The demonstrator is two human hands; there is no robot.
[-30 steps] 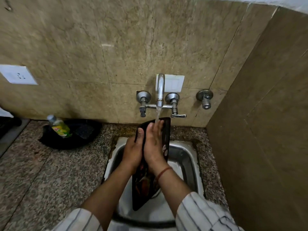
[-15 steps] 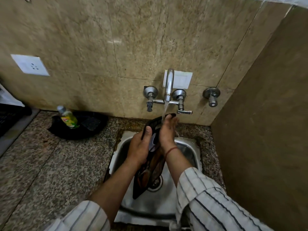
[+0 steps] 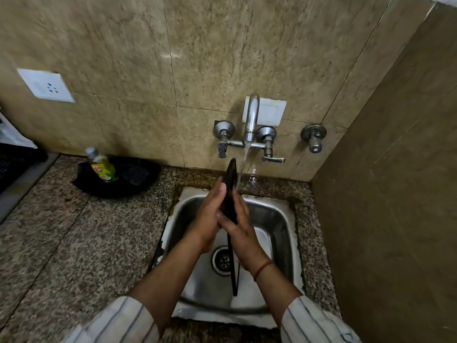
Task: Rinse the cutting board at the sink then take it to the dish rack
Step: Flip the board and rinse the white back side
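1. The beige marbled stone wall (image 3: 210, 58) runs behind everything and turns a corner on the right side.
2. The speckled brown-grey granite worktop (image 3: 74, 243) meets that wall at its back edge.
3. The square stainless-steel sink (image 3: 274, 219) is set into the worktop at its right end, close to the corner; its round drain (image 3: 221, 261) lies in the basin floor.
4. The thin black cutting board (image 3: 231, 174) stands nearly on edge over the basin, seen edge-on, its upper end rising toward the wall and its lower end hanging above the drain.
5. The left hand (image 3: 210, 214) presses flat on the board's left face; this grip clasps the board, fingers stretched upward.
6. The right hand (image 3: 241, 233) lies against the right face, so this grip also clasps the board; a thin reddish thread circles the wrist.
7. The chrome wall tap (image 3: 251, 120) pours a stream of water (image 3: 243, 164) that falls just beside the board's upper end.
8. A round black dish (image 3: 133, 177) sits at the worktop's back edge, left of the sink.
9. A small bottle of yellow-green liquid with a grey cap (image 3: 101, 165) leans in that dish; its red-and-green label is too blurred to read.
10. A white wall socket (image 3: 47, 85) is on the wall at the left.
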